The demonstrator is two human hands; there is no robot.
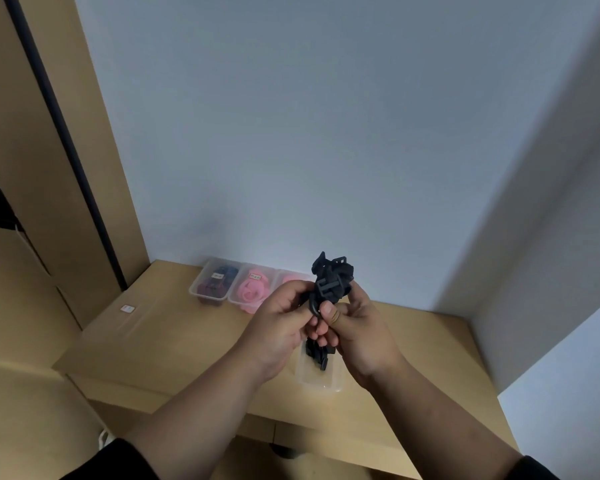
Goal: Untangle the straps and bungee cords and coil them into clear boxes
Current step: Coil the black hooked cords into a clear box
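Head view. Both hands are raised above a light wooden desk (174, 344) set against a pale grey wall (326, 133). The left hand (278, 327) and the right hand (357, 327) have their fingers curled around a black bundle of webbing strap with plastic buckles (331, 280), pinching it between thumbs and fingertips at its middle; neither hand is spread. The bundle hangs in the air between the hands, not touching the desk. Its long axis runs roughly upright: the bulkier buckled end points up and away from the person, while a dark tail (317, 356) drops below the hands into a small clear plastic box (321, 379) directly beneath them.

At the back of the desk, near the wall, stands a row of three clear boxes: one holding dark blue and maroon coils (215, 282), and two holding pink coils (253, 289), the third (291, 280) partly hidden behind the hands. Judged from this, several items are already sorted and stored; the black strap remains bunched, so untangling, coiling and boxing it are still to do.
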